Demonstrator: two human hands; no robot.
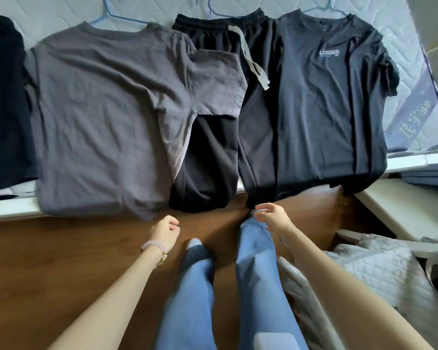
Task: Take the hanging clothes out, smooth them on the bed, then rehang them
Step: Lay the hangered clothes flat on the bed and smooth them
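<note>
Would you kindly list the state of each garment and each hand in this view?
grey T-shirt: flat on the bed, still wrinkled, on a hanger
black trousers: laid flat, legs hanging over the bed edge, drawstring loose
black printed T-shirt: laid flat, on a hanger
dark garment: at the left edge, mostly out of view
left hand: empty, loosely curled
right hand: empty, open

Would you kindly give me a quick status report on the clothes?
Both hands, left and right, empty, below bed edge. Grey T-shirt, black trousers, dark T-shirt flat on mattress, hangers in shirts. Nothing in the way.
</note>
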